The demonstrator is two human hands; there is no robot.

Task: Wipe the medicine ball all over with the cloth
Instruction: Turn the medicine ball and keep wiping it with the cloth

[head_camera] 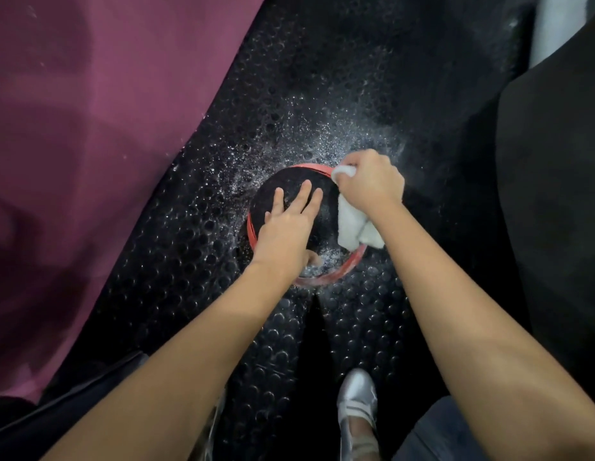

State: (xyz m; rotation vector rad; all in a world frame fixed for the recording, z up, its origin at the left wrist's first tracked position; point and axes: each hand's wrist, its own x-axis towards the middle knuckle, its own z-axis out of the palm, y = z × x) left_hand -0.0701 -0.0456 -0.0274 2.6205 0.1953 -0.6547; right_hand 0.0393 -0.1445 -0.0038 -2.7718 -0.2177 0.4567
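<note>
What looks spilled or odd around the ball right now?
White specks are scattered over the black studded floor mat around the medicine ball and on its near side; whether droplets or powder, I cannot tell. Nothing else stands out.

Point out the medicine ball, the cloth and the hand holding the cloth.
medicine ball (291, 189): head view, dark top surface.
cloth (349, 224): head view, hanging white fold.
right hand (369, 181): head view, back of the hand.
</note>
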